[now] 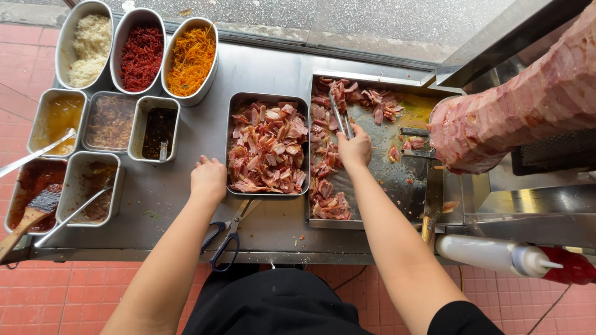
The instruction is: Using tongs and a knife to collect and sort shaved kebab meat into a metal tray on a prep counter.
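- The right hand (355, 149) is closed around a pair of metal tongs (339, 115), whose tips reach into the sliced meat at the far end of the griddle tray (397, 180), just right of the meat pan (268, 146).
- The left hand (208, 177) rests fingers-down at the near left corner of the meat pan, curled and touching its rim; it grips nothing that I can see.
- I'd worry about the right forearm: it stretches over the griddle tray, which may be hot, and a dip could burn it.
- The big cone of stacked meat (528, 99), well right of the meat pan, hangs just beside that hand; a careless swing could brush it.
- A push from the left hand could slide the meat pan on the steel counter (273, 68).
- The scissors (226, 232) lie just in front of the meat pan near the counter edge; an elbow might knock them off.
- Hard to tell: whether the tong tips are pinching any meat, since the pile hides them.
- The left fingertips are tucked under, and the cone's top is cut off by the frame.
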